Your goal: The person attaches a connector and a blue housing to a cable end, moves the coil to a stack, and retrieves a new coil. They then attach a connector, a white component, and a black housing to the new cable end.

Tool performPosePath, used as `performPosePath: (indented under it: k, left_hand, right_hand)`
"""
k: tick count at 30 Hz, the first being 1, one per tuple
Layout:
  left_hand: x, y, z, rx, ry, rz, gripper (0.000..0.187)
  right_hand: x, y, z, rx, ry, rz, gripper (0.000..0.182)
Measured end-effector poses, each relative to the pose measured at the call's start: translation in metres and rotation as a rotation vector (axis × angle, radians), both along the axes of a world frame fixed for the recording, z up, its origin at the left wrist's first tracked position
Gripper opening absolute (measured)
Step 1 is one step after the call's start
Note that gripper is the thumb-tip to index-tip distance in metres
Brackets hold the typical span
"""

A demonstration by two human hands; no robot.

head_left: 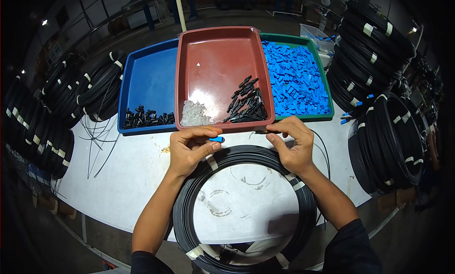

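My left hand (190, 148) pinches a small blue connector piece (216, 139) between thumb and fingers, just below the red tray (218, 41). My right hand (292, 143) grips a thin black cable end (263, 131) pointing toward the blue piece; a small gap separates the two. Both hands hover over the top of a big black cable coil (189, 203) lying on the white table. The red tray holds a pile of clear small parts (194, 113) and a pile of black parts (246, 105).
A blue tray (149, 74) with black parts (147, 118) sits left of the red one; a green tray (327, 113) full of blue pieces (296, 79) sits right. Stacked black cable coils (379, 51) flank the table on the right, more coils (61, 108) on the left.
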State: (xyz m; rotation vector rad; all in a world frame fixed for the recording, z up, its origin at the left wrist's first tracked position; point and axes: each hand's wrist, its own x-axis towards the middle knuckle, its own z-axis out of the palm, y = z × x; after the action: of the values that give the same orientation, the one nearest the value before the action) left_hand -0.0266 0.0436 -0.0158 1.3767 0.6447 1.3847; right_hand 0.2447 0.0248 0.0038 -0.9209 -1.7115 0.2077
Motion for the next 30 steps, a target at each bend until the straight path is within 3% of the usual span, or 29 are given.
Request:
performPosePath:
  k: [6, 9, 13, 30]
  left_hand:
    - [0.002, 0.000, 0.003, 0.107, 0.101, -0.062, 0.030]
    - [0.004, -0.003, 0.020, 0.088, 0.326, -0.023, 0.050]
    - [0.008, -0.004, 0.031, 0.215, 0.491, 0.046, 0.054]
    - [0.020, -0.015, 0.030, 0.222, 0.498, 0.041, 0.057]
  right_hand:
    - [-0.001, -0.001, 0.000, 0.072, -0.024, 0.031, 0.018]
    - [-0.002, -0.001, 0.002, 0.101, -0.046, 0.062, 0.019]
    - [-0.001, 0.000, 0.002, 0.172, -0.127, 0.141, 0.021]
    - [-0.003, -0.002, 0.003, 0.150, -0.166, 0.217, 0.022]
